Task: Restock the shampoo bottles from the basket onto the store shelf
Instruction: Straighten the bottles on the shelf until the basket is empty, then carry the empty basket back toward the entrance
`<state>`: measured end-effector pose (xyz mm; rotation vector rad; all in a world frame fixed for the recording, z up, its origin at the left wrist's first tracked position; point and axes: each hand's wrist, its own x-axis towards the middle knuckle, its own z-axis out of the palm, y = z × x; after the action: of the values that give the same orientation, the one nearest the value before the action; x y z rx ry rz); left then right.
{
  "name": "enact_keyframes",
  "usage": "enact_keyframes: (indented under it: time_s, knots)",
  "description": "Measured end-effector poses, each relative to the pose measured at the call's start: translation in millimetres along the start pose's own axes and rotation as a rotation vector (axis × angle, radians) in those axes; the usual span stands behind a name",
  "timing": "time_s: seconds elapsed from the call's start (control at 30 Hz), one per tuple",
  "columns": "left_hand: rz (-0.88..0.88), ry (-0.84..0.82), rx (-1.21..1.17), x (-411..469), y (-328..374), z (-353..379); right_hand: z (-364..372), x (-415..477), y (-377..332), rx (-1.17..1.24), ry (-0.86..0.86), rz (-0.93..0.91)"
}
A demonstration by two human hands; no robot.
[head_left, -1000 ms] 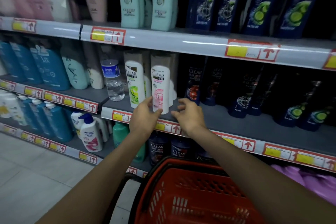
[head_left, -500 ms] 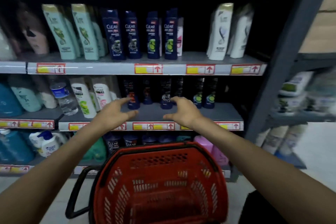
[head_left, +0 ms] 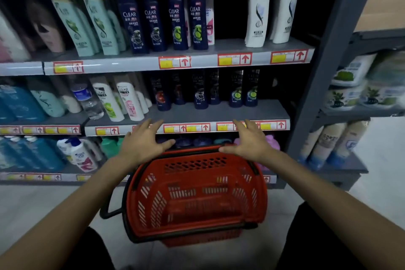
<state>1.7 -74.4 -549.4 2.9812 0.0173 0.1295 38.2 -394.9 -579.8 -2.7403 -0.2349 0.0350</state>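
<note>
A red plastic basket (head_left: 195, 190) stands on the floor below me, and I see no bottles inside it. My left hand (head_left: 143, 142) and my right hand (head_left: 248, 141) hover above its far rim with fingers spread, holding nothing. Beyond them is the middle shelf (head_left: 219, 113), where a white pink-labelled shampoo bottle (head_left: 129, 98) and a white green-labelled bottle (head_left: 108, 99) stand at the left. Dark Clear bottles (head_left: 200, 92) line the back of that shelf.
The upper shelf (head_left: 232, 46) carries mint, dark blue and white bottles. A water bottle (head_left: 86, 98) stands left of the white bottles. A grey upright (head_left: 324, 68) borders the shelving on the right, with another rack (head_left: 361, 112) past it. The basket's black handle (head_left: 107, 208) sticks out left.
I have stepped back from the shelf. Both hands have pulled away from the white pink-labelled bottle and dropped to just above the basket's far rim.
</note>
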Motion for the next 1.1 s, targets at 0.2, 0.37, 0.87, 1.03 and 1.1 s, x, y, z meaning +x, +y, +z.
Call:
enact_keyframes:
  time_s: [0.2,0.37,0.87,1.03,1.1]
  knots:
    - [-0.054,-0.034,0.157,-17,-28,82,75,1,34,-0.044,-0.043,0.061]
    - [-0.24,-0.158,0.226,-42,-74,156,142,-12,66,-0.066,-0.034,0.234]
    - [-0.694,-0.05,-0.148,-4,-95,202,169,14,99,0.201,0.114,0.602]
    - [-0.784,-0.093,-0.318,-12,-197,276,174,1,121,0.247,0.033,0.629]
    - [-0.847,-0.075,-0.413,-11,-214,275,171,-1,123,0.311,0.036,0.709]
